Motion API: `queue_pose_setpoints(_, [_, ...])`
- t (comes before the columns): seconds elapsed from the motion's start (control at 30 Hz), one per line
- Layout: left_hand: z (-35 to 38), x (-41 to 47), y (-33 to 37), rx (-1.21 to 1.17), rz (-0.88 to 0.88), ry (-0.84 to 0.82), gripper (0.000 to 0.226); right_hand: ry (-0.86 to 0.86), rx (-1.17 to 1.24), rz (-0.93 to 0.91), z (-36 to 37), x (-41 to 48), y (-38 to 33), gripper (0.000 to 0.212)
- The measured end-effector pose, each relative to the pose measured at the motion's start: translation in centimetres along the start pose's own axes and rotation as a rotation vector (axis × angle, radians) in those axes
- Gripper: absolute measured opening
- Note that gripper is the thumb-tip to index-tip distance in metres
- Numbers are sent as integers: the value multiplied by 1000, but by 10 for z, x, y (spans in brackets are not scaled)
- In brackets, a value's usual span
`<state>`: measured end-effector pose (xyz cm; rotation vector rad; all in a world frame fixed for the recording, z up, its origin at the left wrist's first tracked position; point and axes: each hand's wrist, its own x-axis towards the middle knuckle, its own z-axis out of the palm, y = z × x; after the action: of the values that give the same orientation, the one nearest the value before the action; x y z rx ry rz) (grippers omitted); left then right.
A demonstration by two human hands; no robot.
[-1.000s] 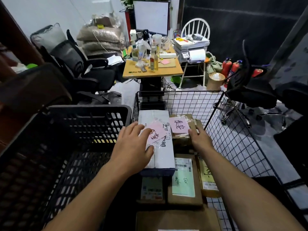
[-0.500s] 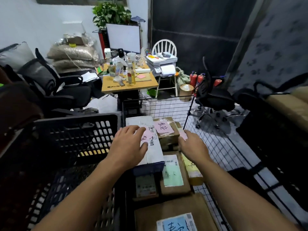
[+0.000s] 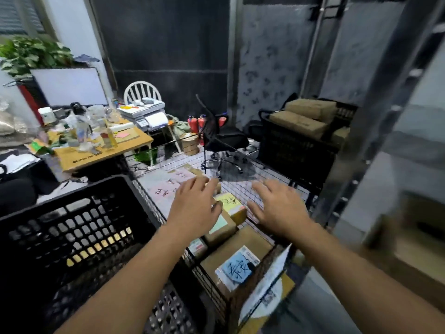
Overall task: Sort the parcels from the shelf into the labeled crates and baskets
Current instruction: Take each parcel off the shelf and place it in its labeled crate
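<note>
Parcels (image 3: 250, 239) lay under the left hand (image 3: 195, 210) and right hand (image 3: 280, 208), both spread open and holding nothing, in the wire basket (image 3: 240, 186) at twelve o'clock. They looked like stiff, light cardboard boxes, probably best gripped across opposite edges.

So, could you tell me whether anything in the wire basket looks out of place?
Only the white label sheet at the near corner of the wire basket: it hangs tilted away from the mesh, perhaps loose. The parcels lie flat inside; nothing is spilled.
</note>
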<state>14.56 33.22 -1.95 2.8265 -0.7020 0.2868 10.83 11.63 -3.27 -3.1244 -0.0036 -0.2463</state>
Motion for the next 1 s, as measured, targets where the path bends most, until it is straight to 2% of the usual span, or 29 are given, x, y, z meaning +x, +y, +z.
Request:
queue_pose_setpoints(0.27, [1, -13, 106, -87, 285, -14, 59, 20, -64, 283, -41, -138, 57, 57])
queue_pose_setpoints(0.53, [11, -59, 271, -180, 581, -71, 59, 44, -131, 628, -82, -314, 136, 60])
queue_pose_setpoints(0.8, [6, -185, 467, -324, 860, -138, 57, 61, -236, 963, -133, -540, 191, 58])
queue_pose_setpoints(1.0, [0, -284, 590, -386, 1052, -153, 55, 80, -275, 1147, -160, -691, 209, 55])
